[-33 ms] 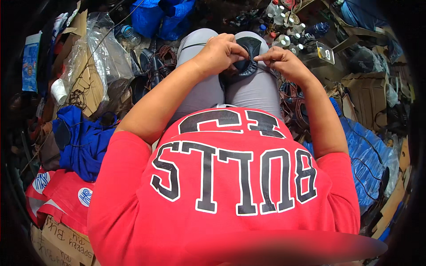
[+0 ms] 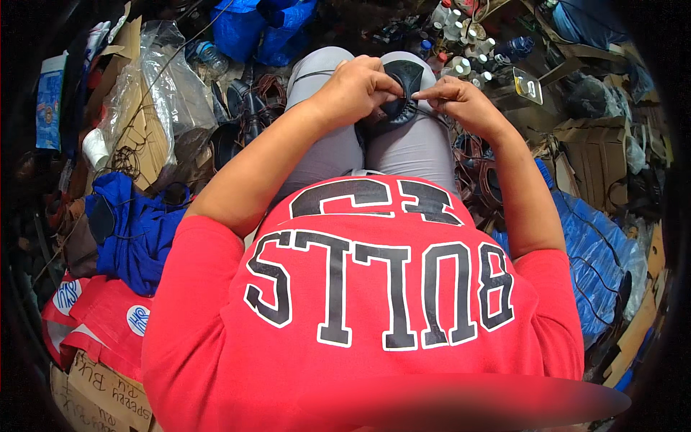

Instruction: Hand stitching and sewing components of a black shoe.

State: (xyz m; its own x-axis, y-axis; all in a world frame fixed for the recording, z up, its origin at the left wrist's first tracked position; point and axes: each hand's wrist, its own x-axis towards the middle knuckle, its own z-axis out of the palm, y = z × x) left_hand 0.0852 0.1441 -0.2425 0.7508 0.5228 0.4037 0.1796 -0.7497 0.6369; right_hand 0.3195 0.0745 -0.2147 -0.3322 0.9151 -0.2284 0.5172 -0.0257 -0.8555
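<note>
At the far left, a blue packet (image 2: pixel 50 101), standing upright. Lower down, red bags (image 2: pixel 104 317) with round white stickers, just above a cardboard box (image 2: pixel 108 403) with handwriting on top. Next, a bunched blue cloth (image 2: pixel 144 234), with a white tube (image 2: pixel 95 147) just above. Beside that, a clear plastic bag (image 2: pixel 183 86) partly over a tan cardboard sheet (image 2: pixel 147 147). Then, near the left leg, a few dark shoes (image 2: pixel 248 108), jumbled together, and higher up a clear bottle (image 2: pixel 210 55) and a shiny blue bag (image 2: pixel 277 36).

In the middle, a red shirt (image 2: pixel 378 288) and grey trousers (image 2: pixel 410 147), legs side by side. Above the lap, left hand (image 2: pixel 358 88) with thumb and fingers drawn together, closed on the edge of a black shoe piece (image 2: pixel 407 75). Too small to tell if also pinching a thread. Between both hands, on the right thigh near the knee: the same piece, puckered along the near side. Right hand (image 2: pixel 461 102) with index finger stretched to the puckered seam and the other fingers curled; cannot tell if gripping anything.

Beyond, a cluster of small bottles (image 2: pixel 461 50), mostly white-capped. Farther right, a brown carton (image 2: pixel 594 158), and below, crumpled blue plastic (image 2: pixel 590 252).
</note>
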